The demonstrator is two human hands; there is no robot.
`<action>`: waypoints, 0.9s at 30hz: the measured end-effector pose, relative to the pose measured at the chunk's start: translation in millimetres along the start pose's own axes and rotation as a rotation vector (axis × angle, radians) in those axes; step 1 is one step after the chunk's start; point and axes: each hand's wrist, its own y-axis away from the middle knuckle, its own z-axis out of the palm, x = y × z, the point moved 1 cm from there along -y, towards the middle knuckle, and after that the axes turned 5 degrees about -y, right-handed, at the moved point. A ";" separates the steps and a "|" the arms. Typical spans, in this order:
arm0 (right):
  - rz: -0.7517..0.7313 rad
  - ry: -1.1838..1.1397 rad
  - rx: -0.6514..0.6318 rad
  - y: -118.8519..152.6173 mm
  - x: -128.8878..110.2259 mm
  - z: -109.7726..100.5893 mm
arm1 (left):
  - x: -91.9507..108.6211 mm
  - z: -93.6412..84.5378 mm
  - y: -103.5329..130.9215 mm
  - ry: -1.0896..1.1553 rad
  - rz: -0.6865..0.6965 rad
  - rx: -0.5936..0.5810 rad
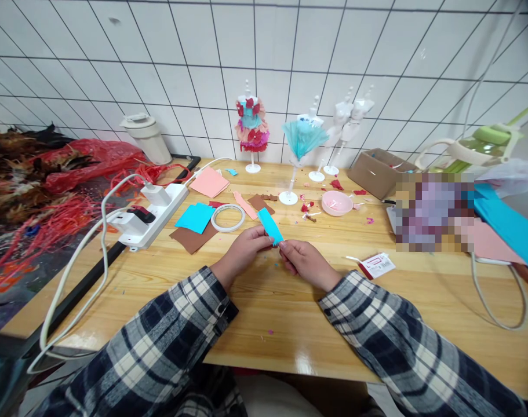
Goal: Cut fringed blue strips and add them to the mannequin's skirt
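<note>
Between both hands is a narrow blue strip of crepe paper point(269, 225), tilted, with a ragged lower edge. My left hand point(251, 244) pinches its lower left side between thumb and fingers. The lower right corner is gripped by my right hand point(305, 260), its fingers closed. Just beyond the hands lie a roll of white tape point(228, 218), blue paper squares point(195, 218) and a brown paper sheet point(194, 238). A small dress form with a blue-green pleated skirt piece point(304, 138) stands farther back.
A white power strip point(159, 217) with cables sits at left. Behind stand a dressed mannequin point(251, 124) and bare mannequins point(360, 110). A pink bowl point(337, 203), cardboard box point(379, 174) and labelled packet point(378, 266) lie rightward. Red plastic and feathers point(33, 156) fill the far left.
</note>
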 end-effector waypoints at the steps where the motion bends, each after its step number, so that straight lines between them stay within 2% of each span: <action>1: 0.004 -0.001 0.001 -0.1 0.2 -0.2 | 0.2 0.1 0.3 0.000 -0.001 0.001; 9: 0.037 -0.033 -0.002 -0.6 0.4 -0.7 | 1.2 0.6 1.3 -0.008 -0.008 0.025; 17: 0.020 -0.079 0.065 2.1 0.3 0.9 | 0.1 1.1 -1.2 0.095 0.001 0.141; 21: 0.076 -0.158 0.040 1.9 2.5 3.5 | -1.2 2.2 -0.5 0.105 0.005 0.119; 27: 0.069 -0.195 0.027 1.3 3.0 4.5 | -2.0 3.1 -0.6 0.081 0.004 0.071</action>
